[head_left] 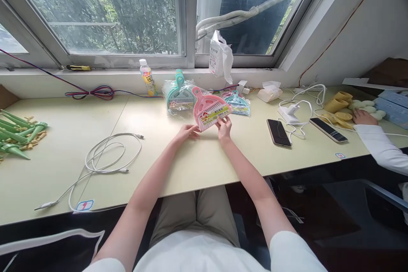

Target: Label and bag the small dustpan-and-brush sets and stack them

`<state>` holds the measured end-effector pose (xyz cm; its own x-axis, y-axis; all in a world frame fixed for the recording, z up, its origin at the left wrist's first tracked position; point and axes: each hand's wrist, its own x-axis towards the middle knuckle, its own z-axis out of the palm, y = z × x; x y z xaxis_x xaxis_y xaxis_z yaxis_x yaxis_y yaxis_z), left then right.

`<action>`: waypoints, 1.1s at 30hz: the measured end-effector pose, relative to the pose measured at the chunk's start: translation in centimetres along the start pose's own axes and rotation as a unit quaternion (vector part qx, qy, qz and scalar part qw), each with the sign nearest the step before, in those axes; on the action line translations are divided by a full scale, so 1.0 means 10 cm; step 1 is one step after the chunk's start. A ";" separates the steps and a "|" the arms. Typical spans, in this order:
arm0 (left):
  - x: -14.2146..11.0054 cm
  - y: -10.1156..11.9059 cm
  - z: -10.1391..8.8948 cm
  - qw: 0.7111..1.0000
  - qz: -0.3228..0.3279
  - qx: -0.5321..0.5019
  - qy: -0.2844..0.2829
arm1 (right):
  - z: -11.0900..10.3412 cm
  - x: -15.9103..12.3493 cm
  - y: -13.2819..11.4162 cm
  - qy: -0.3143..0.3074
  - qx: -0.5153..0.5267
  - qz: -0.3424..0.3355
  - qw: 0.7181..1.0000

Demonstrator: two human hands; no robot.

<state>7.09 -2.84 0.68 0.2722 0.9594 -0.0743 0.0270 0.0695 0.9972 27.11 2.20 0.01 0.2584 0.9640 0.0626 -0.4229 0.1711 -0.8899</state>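
Observation:
A pink mini dustpan and brush set (208, 108) is held up just above the table, tilted, with its handle pointing away and a yellow printed label across its front. My right hand (224, 128) pinches its lower right edge, thumb on the label side. At the lower left corner, my left hand (188, 132) has its fingers closed on the edge, partly hidden beneath it. Behind to the left stands a stack of teal dustpan sets (180, 93) in clear plastic wrap. Behind to the right lies another teal dustpan set (237, 104) in a bag, with some pink beside it.
A coiled white cable (111, 153) and green plastic pieces (19, 131) lie to the left. A drink bottle (148, 78) stands by the window. To the right are a phone (279, 133), a white power strip (289, 113) and a co-worker's hand (365, 117) by yellow pieces (338, 102).

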 end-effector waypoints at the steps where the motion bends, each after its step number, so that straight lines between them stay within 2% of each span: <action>1: 0.04 -0.03 0.05 1.000 0.001 0.007 0.015 | 0.01 -0.01 0.00 0.002 0.006 0.005 1.000; 6: 0.13 -0.11 0.08 0.999 0.004 0.034 0.040 | 0.04 -0.05 0.07 0.027 -0.003 -0.006 1.000; 11: 0.13 -0.09 0.02 0.997 0.012 0.072 -0.026 | 0.00 0.03 0.13 0.039 -0.005 -0.014 0.999; 13: 0.11 -0.06 0.03 0.996 0.018 0.079 -0.032 | -0.03 0.06 0.13 0.034 0.001 -0.018 0.999; 18: 0.07 -0.01 0.13 0.997 0.043 0.051 0.039 | -0.07 0.09 0.10 0.040 0.002 -0.020 0.999; 24: 0.12 -0.06 0.20 0.988 0.079 -0.002 0.130 | -0.08 0.07 0.09 0.055 0.009 -0.017 0.998; 26: 0.12 -0.06 0.20 0.988 0.076 -0.009 0.135 | -0.08 0.06 0.09 0.058 0.008 -0.012 0.998; 30: 0.11 -0.06 0.20 0.992 0.063 -0.005 0.109 | -0.08 0.06 0.11 0.073 0.006 -0.006 0.997; 33: 0.14 -0.07 0.23 0.994 0.039 -0.004 0.100 | -0.10 0.08 0.12 0.061 -0.005 -0.014 0.998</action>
<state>9.64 -2.18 -0.13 0.0774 0.9970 0.0049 0.0049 -0.0053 1.0000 27.70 2.95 -1.42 0.3743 0.9267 0.0323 -0.4060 0.1951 -0.8928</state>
